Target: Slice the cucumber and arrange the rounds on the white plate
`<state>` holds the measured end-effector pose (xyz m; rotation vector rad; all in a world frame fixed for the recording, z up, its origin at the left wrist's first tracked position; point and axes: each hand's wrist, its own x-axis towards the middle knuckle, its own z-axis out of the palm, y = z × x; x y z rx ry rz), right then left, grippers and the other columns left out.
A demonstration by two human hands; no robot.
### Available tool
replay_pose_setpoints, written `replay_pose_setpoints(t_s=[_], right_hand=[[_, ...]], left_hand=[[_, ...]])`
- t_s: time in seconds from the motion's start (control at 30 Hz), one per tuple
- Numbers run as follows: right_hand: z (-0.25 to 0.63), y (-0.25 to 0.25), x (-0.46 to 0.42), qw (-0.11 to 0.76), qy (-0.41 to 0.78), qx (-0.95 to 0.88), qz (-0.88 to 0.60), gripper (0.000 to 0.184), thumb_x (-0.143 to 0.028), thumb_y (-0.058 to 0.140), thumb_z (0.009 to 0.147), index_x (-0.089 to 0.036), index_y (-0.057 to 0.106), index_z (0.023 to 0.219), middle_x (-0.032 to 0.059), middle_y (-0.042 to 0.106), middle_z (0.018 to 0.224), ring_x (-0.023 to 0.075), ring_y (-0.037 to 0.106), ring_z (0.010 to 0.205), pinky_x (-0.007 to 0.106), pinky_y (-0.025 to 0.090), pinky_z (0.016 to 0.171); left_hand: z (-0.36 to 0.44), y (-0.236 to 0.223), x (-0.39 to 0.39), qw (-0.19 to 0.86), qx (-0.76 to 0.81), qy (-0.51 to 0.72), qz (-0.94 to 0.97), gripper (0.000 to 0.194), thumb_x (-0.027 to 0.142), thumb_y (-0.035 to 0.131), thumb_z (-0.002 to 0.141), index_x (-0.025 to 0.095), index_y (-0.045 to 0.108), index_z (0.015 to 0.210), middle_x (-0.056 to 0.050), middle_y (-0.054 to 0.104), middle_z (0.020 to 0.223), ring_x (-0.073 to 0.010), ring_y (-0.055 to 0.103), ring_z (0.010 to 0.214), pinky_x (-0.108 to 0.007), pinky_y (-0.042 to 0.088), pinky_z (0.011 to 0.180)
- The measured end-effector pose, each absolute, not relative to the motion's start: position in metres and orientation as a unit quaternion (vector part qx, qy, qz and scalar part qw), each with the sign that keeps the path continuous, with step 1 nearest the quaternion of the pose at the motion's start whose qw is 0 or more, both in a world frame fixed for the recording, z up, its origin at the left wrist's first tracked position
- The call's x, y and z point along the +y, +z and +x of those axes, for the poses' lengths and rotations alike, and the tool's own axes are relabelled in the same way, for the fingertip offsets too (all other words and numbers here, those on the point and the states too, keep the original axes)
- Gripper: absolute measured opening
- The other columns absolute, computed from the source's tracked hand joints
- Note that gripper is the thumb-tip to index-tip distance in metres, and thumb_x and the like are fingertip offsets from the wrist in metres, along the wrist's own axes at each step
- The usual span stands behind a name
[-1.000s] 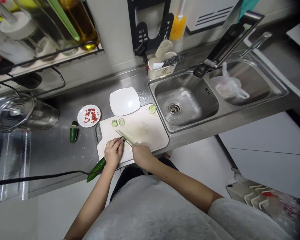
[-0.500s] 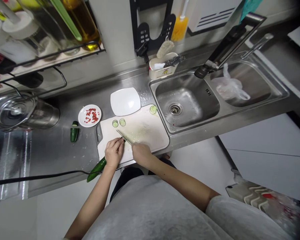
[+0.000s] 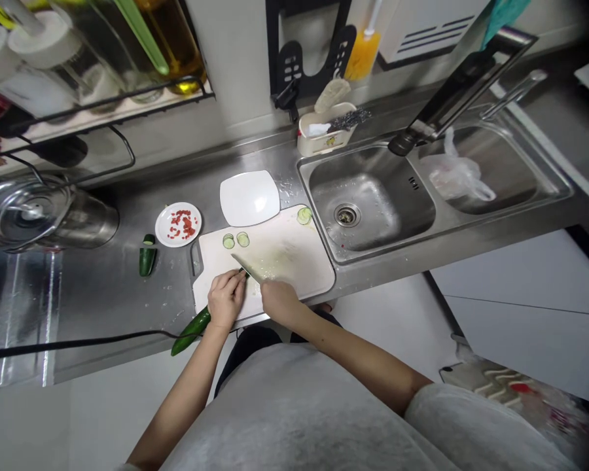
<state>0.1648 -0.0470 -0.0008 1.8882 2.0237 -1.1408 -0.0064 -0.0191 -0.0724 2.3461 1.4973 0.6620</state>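
My left hand (image 3: pixel 226 297) is closed over a green cucumber (image 3: pixel 191 331) whose long end sticks out below the wrist, past the counter's edge. Its middle is hidden by the hand, and a dark green bit shows at my fingertips. My right hand (image 3: pixel 279 302) grips a knife (image 3: pixel 249 269), its handle covered by the fist. The blade slants up and left over the white cutting board (image 3: pixel 304 261), right beside my left fingertips. Pale cucumber slices (image 3: pixel 243 239) lie near the board's upper left, and more slices (image 3: pixel 304 215) are at its top right corner.
A white square plate (image 3: pixel 250 197) stands behind the board. A small plate with red bits (image 3: pixel 163 226) and cucumber pieces (image 3: pixel 147 261) are to the left. The sink (image 3: pixel 373 203) is at right, a black cable (image 3: pixel 78 347) crosses at left, and a metal pot (image 3: pixel 93 222) stands farther left.
The view has shifted slightly. Both hands stay in nearly the same place on the board, with the blade still by my left fingertips.
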Motion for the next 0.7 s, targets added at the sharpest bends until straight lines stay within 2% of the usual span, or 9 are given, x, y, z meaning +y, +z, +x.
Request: replay_pose_setpoints(t_s=[0.3,0.43,0.57,0.7], right_hand=[[0.161,-0.008,-0.046,0.053,-0.370,0.667,0.645,0.029,-0.009,0.046,0.084,-0.012,0.065,0.106,0.0163,0.071,0.098,0.0246,0.067,0.099,0.030,0.051,0.076],[0.165,-0.004,-0.050,0.061,-0.362,0.662,0.653,0.029,-0.014,0.042,0.089,-0.013,0.064,0.107,0.0163,0.071,0.100,0.0240,0.067,0.099,0.030,0.050,0.075],[0.175,0.004,-0.055,0.058,-0.319,0.678,0.660,0.032,-0.022,0.034,0.097,-0.015,0.061,0.112,0.0143,0.071,0.098,0.0235,0.066,0.099,0.032,0.047,0.077],[0.192,0.010,-0.062,0.078,-0.247,0.696,0.670,0.035,-0.029,0.036,0.097,-0.015,0.054,0.124,0.0133,0.070,0.096,0.0245,0.065,0.096,0.034,0.042,0.081]], left_hand=[[-0.006,-0.073,-0.020,0.130,0.517,0.232,0.814,0.025,0.033,0.050,0.092,0.023,0.072,0.102,-0.007,0.070,0.101,-0.0201,0.060,0.095,-0.034,0.046,0.087],[-0.003,-0.070,-0.021,0.123,0.518,0.234,0.814,0.026,0.033,0.049,0.093,0.023,0.071,0.103,-0.007,0.070,0.101,-0.0204,0.061,0.095,-0.034,0.046,0.086],[-0.002,-0.066,-0.022,0.148,0.528,0.247,0.799,0.028,0.035,0.046,0.094,0.022,0.068,0.105,-0.007,0.071,0.101,-0.0208,0.062,0.096,-0.034,0.047,0.086],[-0.001,-0.059,-0.021,0.170,0.575,0.303,0.741,0.030,0.038,0.044,0.094,0.020,0.064,0.106,-0.008,0.069,0.100,-0.0207,0.062,0.094,-0.035,0.048,0.085]])
